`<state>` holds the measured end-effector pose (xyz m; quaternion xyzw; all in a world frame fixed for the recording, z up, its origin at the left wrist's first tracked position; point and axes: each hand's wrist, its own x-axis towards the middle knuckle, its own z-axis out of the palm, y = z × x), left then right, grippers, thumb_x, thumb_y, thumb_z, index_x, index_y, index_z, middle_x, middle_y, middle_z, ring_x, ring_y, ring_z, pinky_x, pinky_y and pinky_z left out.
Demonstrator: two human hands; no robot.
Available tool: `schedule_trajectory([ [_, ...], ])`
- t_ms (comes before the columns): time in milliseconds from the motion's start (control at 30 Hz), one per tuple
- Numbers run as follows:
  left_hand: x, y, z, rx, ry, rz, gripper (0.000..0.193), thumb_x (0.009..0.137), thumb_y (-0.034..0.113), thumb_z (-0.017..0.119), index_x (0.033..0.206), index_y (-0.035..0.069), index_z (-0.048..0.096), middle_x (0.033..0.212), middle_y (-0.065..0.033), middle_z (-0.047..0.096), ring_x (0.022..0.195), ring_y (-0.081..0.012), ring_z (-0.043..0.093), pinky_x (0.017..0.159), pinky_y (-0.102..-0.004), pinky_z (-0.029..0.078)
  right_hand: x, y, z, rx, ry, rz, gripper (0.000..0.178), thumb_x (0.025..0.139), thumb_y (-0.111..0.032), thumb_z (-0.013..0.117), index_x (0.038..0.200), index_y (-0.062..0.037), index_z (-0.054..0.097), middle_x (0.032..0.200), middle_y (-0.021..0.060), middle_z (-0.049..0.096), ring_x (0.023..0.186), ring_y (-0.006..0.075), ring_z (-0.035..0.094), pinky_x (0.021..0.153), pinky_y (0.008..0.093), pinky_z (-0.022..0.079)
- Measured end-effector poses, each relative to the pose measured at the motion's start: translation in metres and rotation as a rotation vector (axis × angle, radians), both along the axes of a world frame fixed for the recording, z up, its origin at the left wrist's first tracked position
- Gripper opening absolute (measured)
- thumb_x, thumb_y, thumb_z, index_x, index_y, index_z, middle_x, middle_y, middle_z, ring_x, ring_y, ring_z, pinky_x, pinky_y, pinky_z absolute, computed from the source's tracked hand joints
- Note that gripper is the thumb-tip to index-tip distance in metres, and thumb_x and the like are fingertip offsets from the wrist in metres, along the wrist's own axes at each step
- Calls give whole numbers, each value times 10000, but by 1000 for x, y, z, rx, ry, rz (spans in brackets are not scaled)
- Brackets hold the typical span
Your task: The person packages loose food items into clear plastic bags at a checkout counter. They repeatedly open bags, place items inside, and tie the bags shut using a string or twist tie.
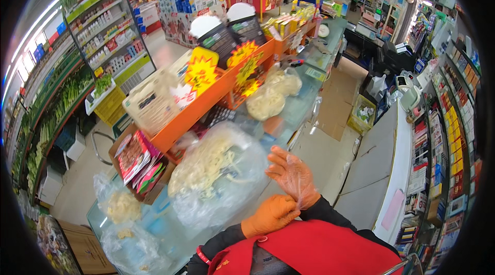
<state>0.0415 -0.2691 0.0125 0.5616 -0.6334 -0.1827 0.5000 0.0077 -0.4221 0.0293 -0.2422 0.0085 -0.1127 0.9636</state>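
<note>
My left hand (270, 216), in an orange glove, is closed at my right wrist. It pinches the cuff of a clear plastic glove (300, 192) there. That thin film lies over the orange glove on my right hand (291, 174), whose fingers are raised, apart and holding nothing. Just left of both hands, a big clear plastic bag (219, 172) with pale noodle-like strands spreads over the glass counter. Farther along, more bags of pale food (267, 101) rest on the counter. Smaller bags (124, 207) with pale pieces lie at the near left.
An orange display rack (206, 107) with yellow starburst signs runs along the counter's far side. A cardboard box (147, 192) of colourful packets stands at its near end. Vegetable shelves (49, 105) line the left, packed shelves (438, 156) the right. A yellow bin (362, 114) stands behind the counter.
</note>
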Motion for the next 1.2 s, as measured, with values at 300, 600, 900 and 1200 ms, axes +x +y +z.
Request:
schedule_trajectory([
  [300,-30,-186,-9,194,206,-192,244,985,136,638,1206,36,668,1039,-128,693,992,-289,667,877,-382,515,-105,-233,-7,248,-27,-435,302,1004,-169,564,1254,-28,654,1132,116,745,1014,226,718,968,416,544],
  [600,-4,-372,-122,784,1013,-150,449,1058,297,519,1383,-10,562,1255,-130,656,1213,-229,626,1081,-341,462,-214,-310,-25,329,120,-869,307,1031,-204,542,1285,-52,628,1101,65,744,945,184,713,929,381,560],
  [900,54,-596,-318,899,1593,65,494,1077,340,418,1463,35,463,1471,-138,539,1366,-277,510,1112,-424,407,-240,-378,-33,371,206,-1226,342,1055,-211,489,1326,-36,603,1101,93,760,962,208,735,915,379,573],
  [1200,176,-715,-528,876,-1125,216,282,967,252,507,1000,156,771,1033,-106,750,1072,-313,682,1076,-555,377,-173,-503,-53,376,557,-1151,380,1005,-285,584,1330,-88,603,1146,14,741,1015,144,714,885,403,570],
])
